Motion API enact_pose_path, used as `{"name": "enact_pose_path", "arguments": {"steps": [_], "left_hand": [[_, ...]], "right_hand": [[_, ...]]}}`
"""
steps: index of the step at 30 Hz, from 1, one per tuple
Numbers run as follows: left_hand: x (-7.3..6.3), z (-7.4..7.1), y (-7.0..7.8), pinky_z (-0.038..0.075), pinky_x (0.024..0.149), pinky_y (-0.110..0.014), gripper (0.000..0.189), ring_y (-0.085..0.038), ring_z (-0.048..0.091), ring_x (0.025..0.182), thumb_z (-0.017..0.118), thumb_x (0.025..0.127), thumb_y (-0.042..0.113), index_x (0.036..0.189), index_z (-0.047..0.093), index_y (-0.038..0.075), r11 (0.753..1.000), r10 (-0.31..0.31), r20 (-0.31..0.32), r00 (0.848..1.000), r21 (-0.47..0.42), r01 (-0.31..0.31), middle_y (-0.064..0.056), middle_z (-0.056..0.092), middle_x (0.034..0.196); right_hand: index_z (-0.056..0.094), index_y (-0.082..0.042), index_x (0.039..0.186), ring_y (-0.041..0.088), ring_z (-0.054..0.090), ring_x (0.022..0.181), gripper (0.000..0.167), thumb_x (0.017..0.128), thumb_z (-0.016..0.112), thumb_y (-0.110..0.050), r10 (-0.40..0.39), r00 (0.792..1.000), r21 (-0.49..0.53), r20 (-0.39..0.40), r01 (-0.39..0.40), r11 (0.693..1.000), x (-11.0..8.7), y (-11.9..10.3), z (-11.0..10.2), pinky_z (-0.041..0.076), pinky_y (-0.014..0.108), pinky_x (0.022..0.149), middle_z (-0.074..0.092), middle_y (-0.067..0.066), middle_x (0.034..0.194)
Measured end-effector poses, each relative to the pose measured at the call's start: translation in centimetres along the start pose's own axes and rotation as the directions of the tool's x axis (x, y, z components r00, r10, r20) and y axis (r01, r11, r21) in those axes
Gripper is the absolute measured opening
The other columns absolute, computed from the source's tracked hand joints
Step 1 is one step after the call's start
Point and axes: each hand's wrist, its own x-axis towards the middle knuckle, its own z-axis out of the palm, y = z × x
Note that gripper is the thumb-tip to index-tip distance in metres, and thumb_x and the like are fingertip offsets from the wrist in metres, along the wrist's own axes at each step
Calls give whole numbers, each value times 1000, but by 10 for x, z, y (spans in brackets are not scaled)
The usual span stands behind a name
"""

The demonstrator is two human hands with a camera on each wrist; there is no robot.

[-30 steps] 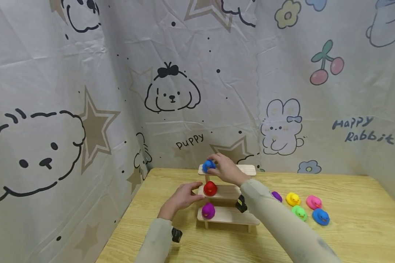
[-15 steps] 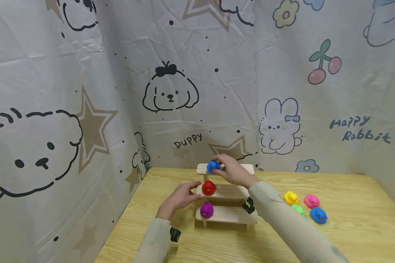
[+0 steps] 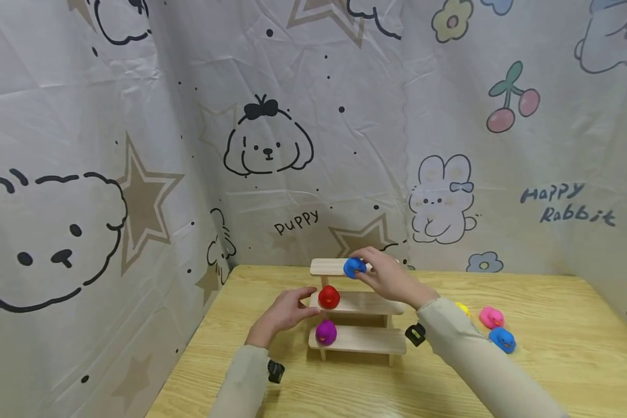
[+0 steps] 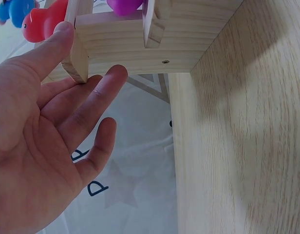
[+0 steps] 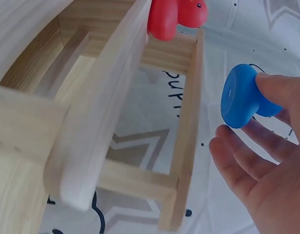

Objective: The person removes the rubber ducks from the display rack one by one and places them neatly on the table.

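My right hand (image 3: 394,278) pinches a blue rubber duck (image 3: 354,268) between thumb and fingers at the top tier of a three-tier wooden display stand (image 3: 366,339). In the right wrist view, a gap shows between this duck (image 5: 239,96) and the top board (image 5: 188,131). My left hand (image 3: 282,313) grips the left end of the middle board, thumb (image 4: 62,36) on one edge and fingers at the other. A red duck (image 3: 328,297) sits at the left of the middle tier. Below it, a purple duck (image 3: 326,332) sits on the bottom tier.
On the table (image 3: 449,383) to the right are a pink duck (image 3: 492,317), another blue duck (image 3: 503,340) and a yellow duck (image 3: 464,309), partly hidden by the right sleeve. A printed curtain (image 3: 366,145) hangs behind the table and along its sides.
My right hand has carried the blue duck rightward from the top tier's left end. My left hand stays at the stand. The right sleeve now covers more of the ducks on the table.
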Motion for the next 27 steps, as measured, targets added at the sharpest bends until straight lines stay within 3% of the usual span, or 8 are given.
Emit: {"name": "enact_pose_path", "arguments": {"steps": [7, 19, 27], "left_hand": [[1, 0, -1, 52, 78, -35, 59, -20, 63, 92, 68, 88, 34, 136, 50, 5, 1000, 23, -3, 1000, 8, -23, -15, 55, 131], [-1, 1, 2, 52, 78, -34, 59, -19, 62, 92, 67, 88, 36, 136, 51, 8, 1000, 3, -2, 1000, -4, -3, -13, 55, 131], [-1, 0, 2, 52, 78, -35, 60, -20, 62, 93, 68, 88, 35, 137, 50, 5, 1000, 2, 1, 1000, -9, -2, -14, 55, 131]], "right_hand": [[55, -5, 120, 25, 59, 102, 32, 90, 65, -10, -3, 1000, 1, -12, 3, 1000, -17, 4, -17, 53, 39, 80, 58, 8, 116], [55, -5, 120, 24, 58, 99, 33, 89, 66, -5, -54, 996, -72, -73, 49, 996, -45, 15, -43, 52, 42, 80, 59, 8, 115], [54, -4, 120, 23, 58, 96, 33, 89, 65, -7, 18, 997, -103, -76, -26, 994, -64, 24, -56, 52, 42, 78, 59, 9, 113]]}}
